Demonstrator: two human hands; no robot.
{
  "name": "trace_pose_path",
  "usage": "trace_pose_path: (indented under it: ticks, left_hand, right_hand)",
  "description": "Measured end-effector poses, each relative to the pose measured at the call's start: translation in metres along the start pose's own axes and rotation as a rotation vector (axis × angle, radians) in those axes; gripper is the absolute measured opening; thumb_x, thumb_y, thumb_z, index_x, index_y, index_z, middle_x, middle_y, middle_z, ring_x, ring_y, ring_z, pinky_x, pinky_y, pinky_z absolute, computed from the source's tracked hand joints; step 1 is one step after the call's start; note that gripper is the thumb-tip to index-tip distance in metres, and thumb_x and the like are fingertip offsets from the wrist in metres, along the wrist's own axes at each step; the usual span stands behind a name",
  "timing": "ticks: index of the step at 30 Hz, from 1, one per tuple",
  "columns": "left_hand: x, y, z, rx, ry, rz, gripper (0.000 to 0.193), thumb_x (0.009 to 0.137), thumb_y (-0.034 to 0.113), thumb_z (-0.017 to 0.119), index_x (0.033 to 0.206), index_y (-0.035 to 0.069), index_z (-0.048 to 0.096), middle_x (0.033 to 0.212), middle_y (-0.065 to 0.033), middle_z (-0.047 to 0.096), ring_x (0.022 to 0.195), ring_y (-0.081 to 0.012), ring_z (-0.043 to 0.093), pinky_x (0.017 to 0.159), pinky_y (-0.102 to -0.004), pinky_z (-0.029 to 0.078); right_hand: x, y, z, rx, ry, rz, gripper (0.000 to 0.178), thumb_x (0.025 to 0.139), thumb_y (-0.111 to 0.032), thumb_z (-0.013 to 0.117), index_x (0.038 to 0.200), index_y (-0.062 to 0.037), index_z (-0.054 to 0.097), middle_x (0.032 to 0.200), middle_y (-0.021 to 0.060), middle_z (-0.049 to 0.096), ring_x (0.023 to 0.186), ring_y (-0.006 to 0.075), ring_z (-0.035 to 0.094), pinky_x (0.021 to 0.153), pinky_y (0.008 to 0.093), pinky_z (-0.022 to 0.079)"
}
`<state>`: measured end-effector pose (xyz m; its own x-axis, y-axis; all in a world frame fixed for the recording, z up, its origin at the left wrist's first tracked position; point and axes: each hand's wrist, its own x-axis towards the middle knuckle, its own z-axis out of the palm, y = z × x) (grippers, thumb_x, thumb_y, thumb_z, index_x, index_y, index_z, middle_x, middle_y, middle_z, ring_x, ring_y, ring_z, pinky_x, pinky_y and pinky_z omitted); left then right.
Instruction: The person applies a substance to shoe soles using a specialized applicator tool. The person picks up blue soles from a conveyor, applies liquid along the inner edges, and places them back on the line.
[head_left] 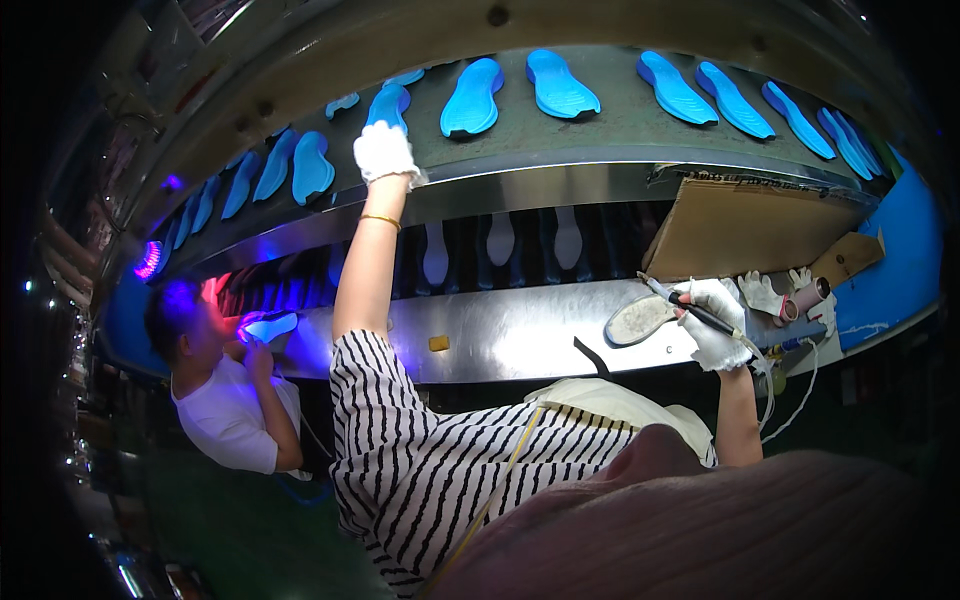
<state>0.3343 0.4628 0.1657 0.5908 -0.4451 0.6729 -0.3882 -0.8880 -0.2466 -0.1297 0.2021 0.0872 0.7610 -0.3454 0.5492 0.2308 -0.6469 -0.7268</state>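
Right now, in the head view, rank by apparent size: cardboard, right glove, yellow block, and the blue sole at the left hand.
1. Cardboard
2. Right glove
3. Blue sole, partly hidden; full size unsure
4. Yellow block

Right hand [718,350] grips a tool [712,320]; left hand [384,155] apparently touches a sole [389,103].

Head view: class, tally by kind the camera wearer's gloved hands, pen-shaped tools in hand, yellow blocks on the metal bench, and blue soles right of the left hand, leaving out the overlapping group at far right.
Gloved hands: 2 (left hand, right hand)
Pen-shaped tool: 1
Yellow block: 1
Blue soles: 5
Total: 9
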Motion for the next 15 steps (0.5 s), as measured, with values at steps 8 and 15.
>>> trace_pose_path:
  ticks: [8, 15]
  left_hand:
    - [0.0, 0.068, -0.021, -0.486, -0.054, 0.166, 0.024, 0.083, 0.031, 0.068, 0.101, 0.017, 0.074, 0.105, -0.0074, 0.071, 0.101, -0.0284, 0.066, 0.09, -0.0406, 0.052]
    - [-0.042, 0.071, -0.083, -1.632, 0.423, -0.182, 0.031, 0.087, 0.038, 0.075, 0.097, 0.009, 0.071, 0.095, -0.0046, 0.07, 0.086, -0.0164, 0.063, 0.082, -0.0309, 0.051]
  right_hand:
    - [-0.001, 0.011, -0.003, 0.089, 0.031, 0.073, 0.019, 0.083, 0.005, 0.071, 0.098, -0.0025, 0.062, 0.095, 0.0062, 0.067, 0.089, 0.0128, 0.063, 0.084, 0.0284, 0.051]
    - [-0.007, 0.037, 0.0, 0.245, -0.002, 0.097, 0.024, 0.086, 0.009, 0.067, 0.107, -0.0008, 0.06, 0.105, 0.0083, 0.067, 0.093, 0.0136, 0.064, 0.087, 0.028, 0.051]
